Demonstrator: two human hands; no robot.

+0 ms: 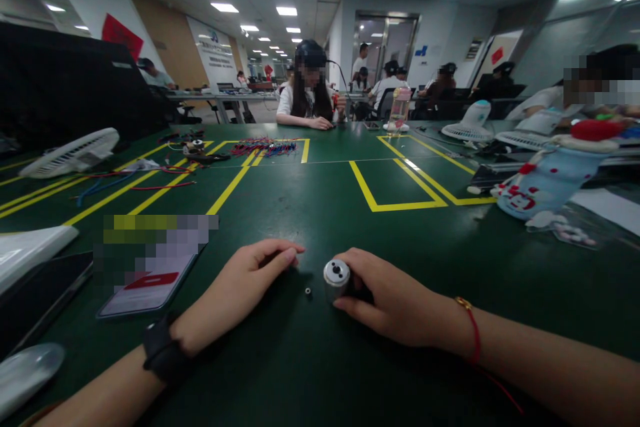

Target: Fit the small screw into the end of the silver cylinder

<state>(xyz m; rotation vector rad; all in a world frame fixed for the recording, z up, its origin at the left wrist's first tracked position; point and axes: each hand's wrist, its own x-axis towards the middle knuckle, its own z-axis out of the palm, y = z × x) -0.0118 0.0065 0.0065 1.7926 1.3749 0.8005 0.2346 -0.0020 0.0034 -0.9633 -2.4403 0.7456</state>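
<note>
Toward the near edge of the green table (290,363), I see a metal cylinder (335,280) standing upright, the right hand (375,287) curled around its right side, thumb and fingers against its wall. Its pale round top, marked with dark holes, is uncovered. A tiny metal ring (308,291) lies just beside it, between the two hands. The left hand (260,270) is half open, fingers loosely bent, nothing showing in its grasp. Toward the near left corner lies a phone (163,280); a blue bottle (550,177) stands toward the right edge.
</note>
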